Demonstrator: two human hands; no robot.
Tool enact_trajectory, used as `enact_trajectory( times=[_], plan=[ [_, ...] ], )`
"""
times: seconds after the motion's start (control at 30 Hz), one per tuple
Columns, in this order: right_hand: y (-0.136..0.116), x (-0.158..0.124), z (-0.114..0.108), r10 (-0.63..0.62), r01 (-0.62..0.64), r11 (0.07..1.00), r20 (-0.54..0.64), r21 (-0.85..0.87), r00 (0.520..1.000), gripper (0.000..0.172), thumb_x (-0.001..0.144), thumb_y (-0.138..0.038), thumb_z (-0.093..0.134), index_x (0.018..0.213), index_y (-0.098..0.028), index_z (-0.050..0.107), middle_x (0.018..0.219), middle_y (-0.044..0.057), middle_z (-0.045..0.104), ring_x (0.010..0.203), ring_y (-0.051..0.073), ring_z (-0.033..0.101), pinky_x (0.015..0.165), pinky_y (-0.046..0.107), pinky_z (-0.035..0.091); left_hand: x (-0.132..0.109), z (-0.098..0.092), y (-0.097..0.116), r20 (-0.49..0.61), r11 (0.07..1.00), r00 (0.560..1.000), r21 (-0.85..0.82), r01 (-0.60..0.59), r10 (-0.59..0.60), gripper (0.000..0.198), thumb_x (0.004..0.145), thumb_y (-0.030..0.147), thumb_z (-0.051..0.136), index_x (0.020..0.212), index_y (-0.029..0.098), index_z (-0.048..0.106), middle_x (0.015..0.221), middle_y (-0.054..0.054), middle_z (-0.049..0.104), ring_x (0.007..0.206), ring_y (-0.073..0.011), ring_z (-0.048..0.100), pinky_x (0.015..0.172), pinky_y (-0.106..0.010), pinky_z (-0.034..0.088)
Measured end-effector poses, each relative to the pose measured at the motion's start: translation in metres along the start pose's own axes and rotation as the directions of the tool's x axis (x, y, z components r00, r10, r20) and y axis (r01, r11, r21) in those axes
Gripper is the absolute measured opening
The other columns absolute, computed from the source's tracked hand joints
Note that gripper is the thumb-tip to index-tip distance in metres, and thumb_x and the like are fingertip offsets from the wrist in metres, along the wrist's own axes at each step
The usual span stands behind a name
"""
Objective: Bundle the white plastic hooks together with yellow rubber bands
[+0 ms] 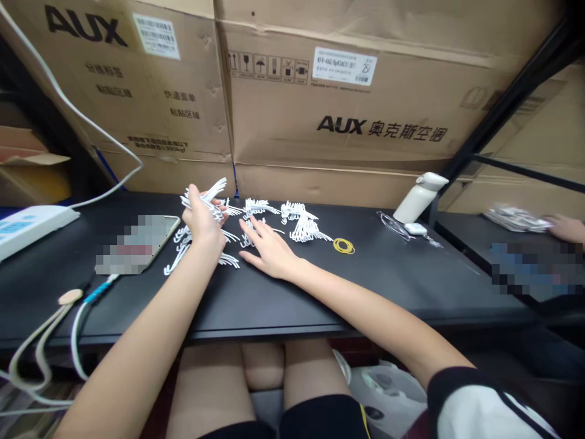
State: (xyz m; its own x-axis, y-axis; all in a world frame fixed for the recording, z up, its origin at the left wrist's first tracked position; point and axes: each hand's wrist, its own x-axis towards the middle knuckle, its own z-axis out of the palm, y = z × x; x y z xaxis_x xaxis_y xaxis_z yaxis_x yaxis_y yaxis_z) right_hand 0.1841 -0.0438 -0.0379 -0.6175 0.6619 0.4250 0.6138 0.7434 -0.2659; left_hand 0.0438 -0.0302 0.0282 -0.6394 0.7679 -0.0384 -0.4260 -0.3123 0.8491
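My left hand (204, 214) is closed around a bunch of thin white hooks (214, 190), raised a little above the tabletop. Under and beside it lie more bundles of these hooks, partly hidden by my wrist. Fingers spread, my right hand (269, 250) is palm down, its fingertips at a small pile of white hooks (248, 235); it is unclear whether they touch it. Further back are another pile (256, 206) and, to the right, a larger cluster of hooks (305, 227). Several yellow rubber bands (343, 246) lie right of that cluster.
A phone (137, 247) with a cable plugged in lies at left, near a white power strip (34, 225). Large cardboard boxes (283, 140) wall off the back of the black table (365, 299). A white bottle (418, 198) stands at right; beyond it is another person's hand (567, 228).
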Motion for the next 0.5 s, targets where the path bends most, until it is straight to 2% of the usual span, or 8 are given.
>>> enact_trajectory(
  times=[0.1, 0.13, 0.2, 0.33, 0.5],
  plan=[
    [0.011, 0.000, -0.010, 0.096, -0.088, 0.995, -0.168, 0.056, 0.981, 0.057, 0.096, -0.035, 0.040, 0.146, -0.009, 0.034, 0.148, 0.016, 0.042, 0.136, 0.026, 0.038, 0.112, 0.039, 0.033, 0.002, -0.001, -0.004, 0.057, 0.998, 0.998, 0.066, -0.021, 0.018, 0.027, 0.092, 0.044, 0.043, 0.082, 0.021, 0.054, 0.056, 0.005, 0.052, 0.051, -0.0093, 0.053, 0.049, -0.022, 0.042],
    [0.017, 0.000, -0.012, 0.123, -0.114, 0.992, -0.192, 0.059, 0.974, 0.052, 0.097, -0.032, 0.039, 0.144, -0.009, 0.039, 0.143, 0.016, 0.048, 0.131, 0.026, 0.043, 0.111, 0.039, 0.034, 0.003, -0.001, -0.006, 0.072, 0.995, 0.997, 0.093, -0.030, 0.024, 0.027, 0.091, 0.045, 0.044, 0.082, 0.022, 0.054, 0.057, 0.004, 0.053, 0.053, -0.0105, 0.055, 0.049, -0.023, 0.043],
    [0.029, 0.002, -0.016, 0.156, -0.155, 0.988, -0.150, 0.015, 0.976, 0.043, 0.096, -0.024, 0.039, 0.133, -0.006, 0.051, 0.128, 0.018, 0.059, 0.121, 0.026, 0.052, 0.106, 0.038, 0.038, 0.004, -0.001, -0.009, 0.059, 0.990, 0.997, 0.125, -0.061, 0.054, 0.029, 0.090, 0.048, 0.044, 0.083, 0.022, 0.054, 0.057, 0.003, 0.054, 0.053, -0.0114, 0.057, 0.048, -0.023, 0.043],
    [0.040, 0.005, -0.017, 0.166, -0.161, 0.977, 0.027, -0.142, 0.986, 0.036, 0.091, -0.014, 0.042, 0.120, -0.008, 0.062, 0.108, 0.018, 0.069, 0.102, 0.027, 0.062, 0.094, 0.038, 0.044, 0.002, 0.001, -0.012, 0.067, 0.991, 0.996, 0.115, -0.068, 0.061, 0.032, 0.088, 0.050, 0.047, 0.080, 0.020, 0.054, 0.055, 0.004, 0.054, 0.046, -0.0092, 0.052, 0.043, -0.021, 0.041],
    [0.036, 0.007, -0.019, 0.268, -0.260, 0.957, 0.044, -0.127, 0.963, 0.025, 0.085, -0.010, 0.050, 0.099, -0.018, 0.070, 0.096, 0.010, 0.073, 0.095, 0.025, 0.066, 0.087, 0.034, 0.046, 0.000, 0.001, -0.014, 0.123, 0.991, 0.991, 0.113, -0.073, 0.059, 0.033, 0.084, 0.052, 0.053, 0.077, 0.020, 0.055, 0.056, 0.004, 0.055, 0.044, -0.0088, 0.051, 0.043, -0.021, 0.040]
  ],
)
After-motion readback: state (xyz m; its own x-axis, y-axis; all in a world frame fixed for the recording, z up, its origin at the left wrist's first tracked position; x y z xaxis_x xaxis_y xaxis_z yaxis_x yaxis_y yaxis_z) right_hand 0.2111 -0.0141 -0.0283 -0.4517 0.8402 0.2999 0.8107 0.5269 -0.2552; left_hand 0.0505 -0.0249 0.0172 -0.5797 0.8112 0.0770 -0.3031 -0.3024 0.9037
